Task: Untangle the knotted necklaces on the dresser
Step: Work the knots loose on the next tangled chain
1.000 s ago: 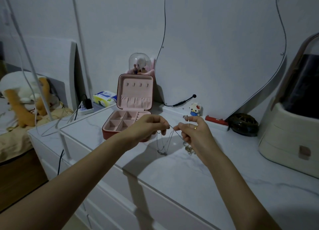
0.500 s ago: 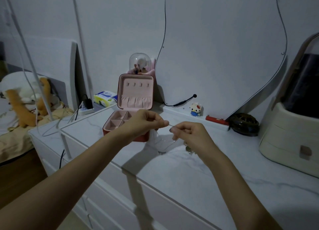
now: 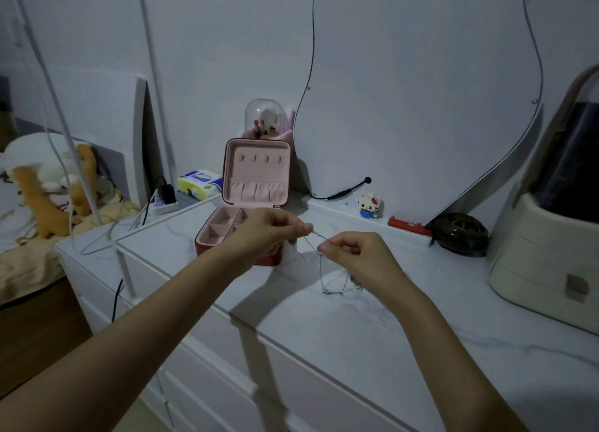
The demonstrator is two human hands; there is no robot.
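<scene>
Just right of the jewellery box [image 3: 241,227], both hands pinch the necklaces [image 3: 324,269]: left hand [image 3: 275,232], right hand [image 3: 353,253]. Thin, limp, snaggable chains probably want fingertip holds beside the knot.

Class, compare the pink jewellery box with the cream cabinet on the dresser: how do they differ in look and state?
The jewellery box is pink and stands open, lid upright, its compartments showing; the cream cabinet has its drawers shut. The box is low and sits left of the hands; the cabinet is taller, at the right edge. Both rest on the dresser.
</scene>
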